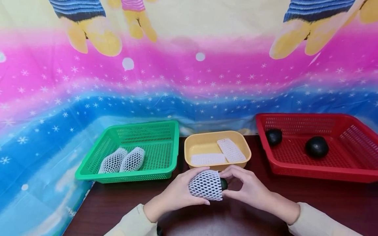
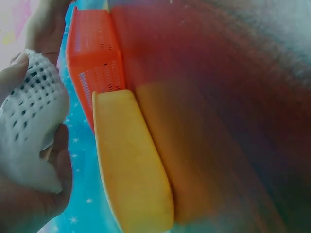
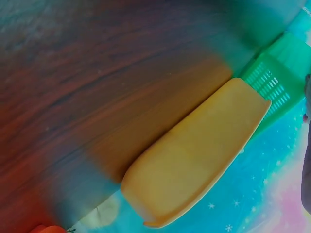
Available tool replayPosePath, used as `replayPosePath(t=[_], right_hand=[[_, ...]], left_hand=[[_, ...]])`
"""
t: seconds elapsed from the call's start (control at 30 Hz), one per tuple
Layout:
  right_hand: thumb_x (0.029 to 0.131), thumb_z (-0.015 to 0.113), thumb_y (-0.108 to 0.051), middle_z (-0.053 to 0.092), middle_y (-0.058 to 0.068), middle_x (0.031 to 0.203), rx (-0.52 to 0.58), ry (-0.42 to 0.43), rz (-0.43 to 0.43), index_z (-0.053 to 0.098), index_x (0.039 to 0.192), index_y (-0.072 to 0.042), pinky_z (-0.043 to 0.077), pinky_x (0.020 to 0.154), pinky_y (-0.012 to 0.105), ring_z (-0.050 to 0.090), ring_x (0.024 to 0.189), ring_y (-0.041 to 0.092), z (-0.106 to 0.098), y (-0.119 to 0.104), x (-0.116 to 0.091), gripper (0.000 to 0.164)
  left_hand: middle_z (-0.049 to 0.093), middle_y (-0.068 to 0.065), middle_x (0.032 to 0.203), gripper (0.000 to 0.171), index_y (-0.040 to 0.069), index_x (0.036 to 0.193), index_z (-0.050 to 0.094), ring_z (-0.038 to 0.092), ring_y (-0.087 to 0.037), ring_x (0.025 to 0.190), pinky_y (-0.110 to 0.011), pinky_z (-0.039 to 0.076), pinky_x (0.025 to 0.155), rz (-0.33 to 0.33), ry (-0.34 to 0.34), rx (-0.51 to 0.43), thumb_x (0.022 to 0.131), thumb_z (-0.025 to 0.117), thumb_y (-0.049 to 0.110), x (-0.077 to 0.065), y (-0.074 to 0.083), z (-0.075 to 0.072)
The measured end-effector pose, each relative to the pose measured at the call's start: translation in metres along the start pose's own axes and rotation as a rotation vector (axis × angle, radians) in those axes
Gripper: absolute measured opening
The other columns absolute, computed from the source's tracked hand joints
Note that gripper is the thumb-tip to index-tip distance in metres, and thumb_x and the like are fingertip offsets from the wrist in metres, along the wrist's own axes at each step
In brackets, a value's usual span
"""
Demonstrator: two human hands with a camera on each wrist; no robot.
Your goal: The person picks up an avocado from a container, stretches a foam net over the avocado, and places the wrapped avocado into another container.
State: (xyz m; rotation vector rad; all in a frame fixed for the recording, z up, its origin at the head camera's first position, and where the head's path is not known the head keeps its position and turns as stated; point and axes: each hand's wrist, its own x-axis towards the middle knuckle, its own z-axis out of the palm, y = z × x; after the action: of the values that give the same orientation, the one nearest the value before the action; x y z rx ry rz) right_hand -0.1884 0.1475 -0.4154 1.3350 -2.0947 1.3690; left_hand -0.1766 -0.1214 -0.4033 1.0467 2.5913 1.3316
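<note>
A dark avocado (image 1: 224,184) sits inside a white foam net sleeve (image 1: 205,185), with its dark end showing at the sleeve's right opening. My left hand (image 1: 180,190) holds the sleeved avocado from the left, thumb below and fingers above. At the open end, my right hand (image 1: 251,186) pinches the sleeve's edge beside the bare tip of the fruit. The left wrist view shows the white net (image 2: 36,107) between the left thumb and fingers, the right hand (image 2: 46,29) beyond. Only a sliver of a hand reaches the right edge of the right wrist view.
A green basket (image 1: 159,177) on the left holds two netted avocados (image 1: 133,160). Behind the hands, a yellow tub (image 1: 189,144) contains flat foam nets (image 1: 231,150). In the red basket (image 1: 313,172) at right lie two bare dark avocados (image 1: 317,147). A printed cloth hangs behind.
</note>
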Motion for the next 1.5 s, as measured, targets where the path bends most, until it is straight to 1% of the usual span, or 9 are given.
replayPosePath(t=[0.17, 0.3, 0.5, 0.77, 0.9, 1.0, 1.13, 1.27, 1.5], right_hand=[[0.071, 0.091, 0.005, 0.067, 0.010, 0.114, -0.006, -0.011, 0.014, 0.067, 0.118, -0.008, 0.056, 0.081, 0.023, 0.066, 0.098, 0.015, -0.002, 0.003, -0.001, 0.054], [0.074, 0.087, 0.010, 0.067, 0.013, 0.118, 0.065, -0.007, 0.040, 0.068, 0.119, -0.007, 0.057, 0.085, 0.026, 0.065, 0.108, 0.013, -0.005, 0.004, -0.001, 0.052], [0.074, 0.083, 0.017, 0.067, 0.015, 0.117, 0.155, 0.030, 0.022, 0.069, 0.119, -0.003, 0.057, 0.084, 0.028, 0.068, 0.107, 0.013, -0.008, 0.003, 0.001, 0.051], [0.074, 0.083, 0.018, 0.070, 0.012, 0.113, 0.197, 0.049, 0.043, 0.071, 0.115, -0.004, 0.058, 0.082, 0.031, 0.067, 0.108, 0.012, -0.006, 0.001, 0.000, 0.048], [0.071, 0.087, 0.013, 0.073, 0.004, 0.108, 0.088, 0.052, 0.049, 0.075, 0.111, -0.010, 0.057, 0.085, 0.026, 0.068, 0.104, 0.011, -0.007, -0.002, 0.001, 0.047], [0.069, 0.088, 0.013, 0.075, 0.003, 0.105, 0.021, 0.057, 0.007, 0.076, 0.108, -0.011, 0.055, 0.085, 0.022, 0.069, 0.099, 0.012, -0.008, -0.003, 0.003, 0.048], [0.065, 0.088, 0.016, 0.075, 0.003, 0.101, -0.012, 0.066, -0.027, 0.077, 0.105, -0.010, 0.055, 0.083, 0.020, 0.070, 0.094, 0.014, -0.007, -0.003, 0.004, 0.048], [0.064, 0.089, 0.014, 0.076, 0.002, 0.099, -0.033, 0.078, -0.002, 0.078, 0.101, -0.008, 0.055, 0.082, 0.019, 0.071, 0.091, 0.013, -0.006, -0.002, 0.002, 0.045], [0.068, 0.085, 0.016, 0.074, 0.005, 0.092, 0.029, 0.102, 0.000, 0.078, 0.101, -0.005, 0.050, 0.058, 0.018, 0.061, 0.068, 0.009, 0.000, -0.001, 0.001, 0.040]], left_hand=[[0.049, -0.001, 0.142, 0.097, 0.024, 0.155, 0.042, 0.053, -0.017, 0.123, -0.038, 0.047, 0.103, -0.026, -0.097, 0.032, 0.074, 0.094, 0.017, 0.000, 0.003, -0.011], [0.051, 0.000, 0.135, 0.087, 0.023, 0.149, 0.049, 0.054, -0.018, 0.118, -0.040, 0.049, 0.099, -0.029, -0.018, 0.067, 0.074, 0.094, 0.016, 0.001, 0.005, -0.015], [0.062, 0.003, 0.127, 0.073, 0.020, 0.132, 0.055, 0.060, -0.023, 0.111, -0.037, 0.051, 0.095, -0.073, 0.117, -0.082, 0.072, 0.095, 0.013, 0.000, 0.007, -0.017], [0.064, 0.001, 0.128, 0.076, 0.019, 0.136, 0.060, 0.061, -0.021, 0.110, -0.034, 0.051, 0.093, -0.069, 0.141, -0.128, 0.070, 0.096, 0.013, -0.002, 0.007, -0.013], [0.064, 0.000, 0.130, 0.081, 0.019, 0.139, 0.059, 0.061, -0.019, 0.110, -0.034, 0.051, 0.093, -0.056, 0.129, -0.140, 0.068, 0.097, 0.012, -0.001, 0.007, -0.011], [0.064, -0.001, 0.130, 0.084, 0.018, 0.141, 0.058, 0.061, -0.018, 0.111, -0.033, 0.051, 0.094, -0.039, 0.113, -0.150, 0.067, 0.098, 0.012, -0.001, 0.006, -0.011], [0.064, -0.002, 0.130, 0.087, 0.015, 0.143, 0.057, 0.061, -0.017, 0.111, -0.034, 0.051, 0.095, -0.014, 0.094, -0.143, 0.066, 0.098, 0.011, 0.000, 0.006, -0.010], [0.064, -0.002, 0.129, 0.088, 0.013, 0.143, 0.056, 0.061, -0.017, 0.111, -0.034, 0.051, 0.095, -0.019, 0.088, -0.136, 0.066, 0.098, 0.012, 0.001, 0.007, -0.010], [0.064, -0.001, 0.130, 0.087, 0.016, 0.144, 0.057, 0.061, -0.016, 0.112, -0.033, 0.051, 0.096, -0.037, 0.083, -0.122, 0.067, 0.098, 0.017, 0.001, 0.007, -0.011]])
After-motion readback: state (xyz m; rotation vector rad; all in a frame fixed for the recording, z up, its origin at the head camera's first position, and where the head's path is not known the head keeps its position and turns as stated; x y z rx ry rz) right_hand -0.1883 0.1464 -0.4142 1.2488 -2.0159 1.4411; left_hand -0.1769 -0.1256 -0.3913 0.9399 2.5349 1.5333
